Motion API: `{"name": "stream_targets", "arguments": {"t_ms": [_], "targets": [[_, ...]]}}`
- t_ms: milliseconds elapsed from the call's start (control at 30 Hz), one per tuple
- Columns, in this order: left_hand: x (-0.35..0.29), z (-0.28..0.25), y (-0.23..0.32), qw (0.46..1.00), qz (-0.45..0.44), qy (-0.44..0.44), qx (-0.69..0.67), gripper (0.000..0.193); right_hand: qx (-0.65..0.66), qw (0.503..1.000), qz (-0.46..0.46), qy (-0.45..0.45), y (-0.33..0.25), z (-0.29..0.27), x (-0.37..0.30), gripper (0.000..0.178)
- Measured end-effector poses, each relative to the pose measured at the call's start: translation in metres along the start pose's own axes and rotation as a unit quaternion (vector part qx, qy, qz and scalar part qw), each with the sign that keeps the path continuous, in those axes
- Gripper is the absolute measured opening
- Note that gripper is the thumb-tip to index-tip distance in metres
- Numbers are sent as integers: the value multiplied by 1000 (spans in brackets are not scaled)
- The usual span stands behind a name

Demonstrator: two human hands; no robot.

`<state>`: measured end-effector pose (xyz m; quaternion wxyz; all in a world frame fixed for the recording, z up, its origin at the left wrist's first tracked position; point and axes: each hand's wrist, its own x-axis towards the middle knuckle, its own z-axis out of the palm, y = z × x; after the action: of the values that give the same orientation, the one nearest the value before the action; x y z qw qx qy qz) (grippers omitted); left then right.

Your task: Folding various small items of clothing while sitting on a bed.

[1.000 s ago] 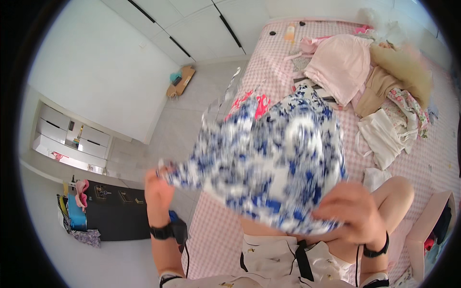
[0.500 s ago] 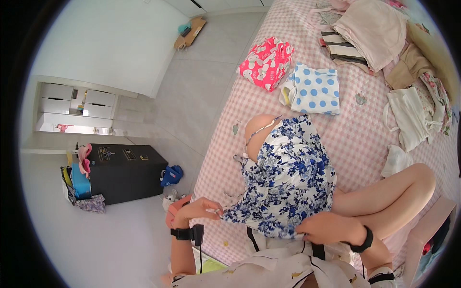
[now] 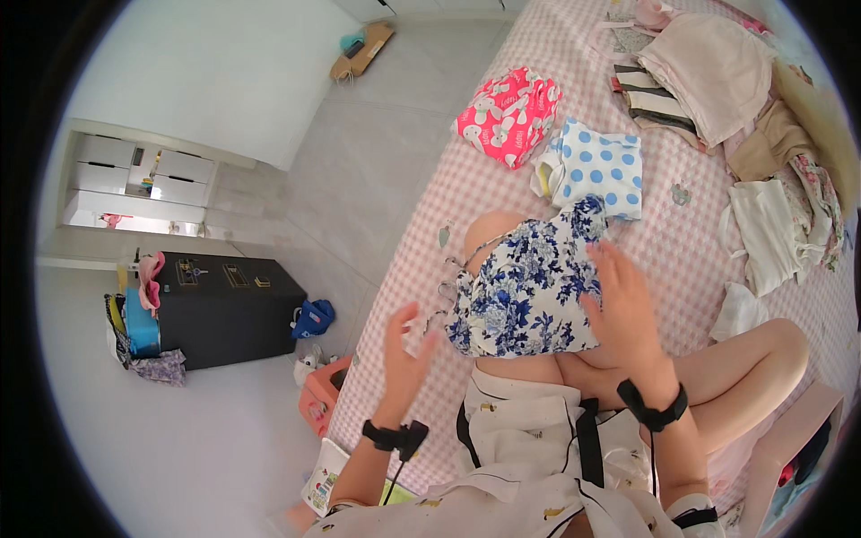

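A white garment with blue flowers and thin straps (image 3: 525, 296) lies over my bent legs on the bed, its lower edge folded up. My left hand (image 3: 407, 363) hovers just off the garment's left side, fingers apart and slightly blurred, holding nothing. At the garment's right edge is my right hand (image 3: 626, 309), fingers stretched out and apart; whether the fingertips touch the cloth I cannot tell. Beyond the garment lie a folded white cloth with blue dots (image 3: 599, 169) and a bright pink bundle with a rabbit print (image 3: 508, 121).
The bed has a pink checked cover (image 3: 686, 238). Along its right side lie a pale pink garment (image 3: 713, 76), a beige piece (image 3: 769, 143) and a white top (image 3: 762, 233). A pink box (image 3: 794, 444) holds clothes at lower right. A black cabinet (image 3: 229, 309) stands left.
The garment's lower edge has gone from near my waist up onto the rest of it, making it shorter. Both hands have moved forward and let go of the hem.
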<state>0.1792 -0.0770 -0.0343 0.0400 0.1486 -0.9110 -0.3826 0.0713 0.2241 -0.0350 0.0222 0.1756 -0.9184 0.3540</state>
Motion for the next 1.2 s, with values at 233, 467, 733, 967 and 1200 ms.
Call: {"name": "stream_targets", "arguments": {"t_ms": [233,467,733,967,1200], "targets": [[-17,63,41,987,109,-87,82,89,96,985,-7,-140,-11,31,-36,66],[7,62,14,993,70,-66,70,67,83,984,-14,-159,-16,24,-35,72],[10,48,31,1000,23,-16,1,54,113,976,-58,-178,-21,29,-38,46],[-10,37,42,939,297,-148,91,61,110,836,-118,-524,-18,11,-66,32],[-33,14,41,896,171,-403,-78,55,176,834,2,-524,-32,-13,-30,42]]}}
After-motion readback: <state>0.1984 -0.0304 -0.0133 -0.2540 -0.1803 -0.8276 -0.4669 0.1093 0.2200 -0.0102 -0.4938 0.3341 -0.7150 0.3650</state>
